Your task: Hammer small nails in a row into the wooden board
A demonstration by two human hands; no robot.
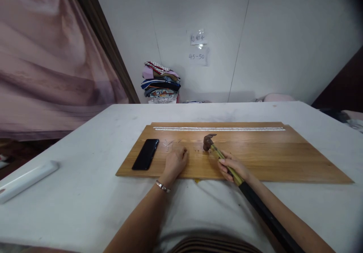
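On the white desk in front of me lies a long wooden board, with a pale strip running along its far edge. Across the board's near middle slants the hammer, its black grip towards me and its brown head down on the wood, just right of centre. A dark phone lies flat on the board's left end. I judge this a pause in nailing: the head rests by a few small dark spots in the wood, probably nail heads, though they are too small to be sure.

A clean blow from here calls for a steady aim and my free fingers kept well clear of the head. My right hand is closed around the yellow part of the handle, close up to the head. My left hand rests on the board just left of it, fingers loosely curled under; I cannot tell whether they pinch anything. Some loose nails lie just beyond it, near the phone.
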